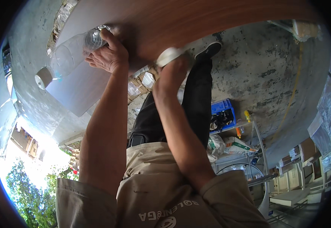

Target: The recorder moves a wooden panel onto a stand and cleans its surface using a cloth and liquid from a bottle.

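My left hand is closed round the base end of a clear plastic bottle. The bottle tilts down to the left over a wood-brown board, its white cap at the far end from my fingers. A little to the right, my right hand is smeared by motion. It grips a rounded white thing by the board's near edge; blur hides whether this is a cloth, a pad or something else.
A blue crate of dark items stands on the stained floor to the right. Beside it are a metal frame, white sacks and a yellow bottle. Flattened cardboard and plastic lie beneath the board. Wrapped panels lean at far right.
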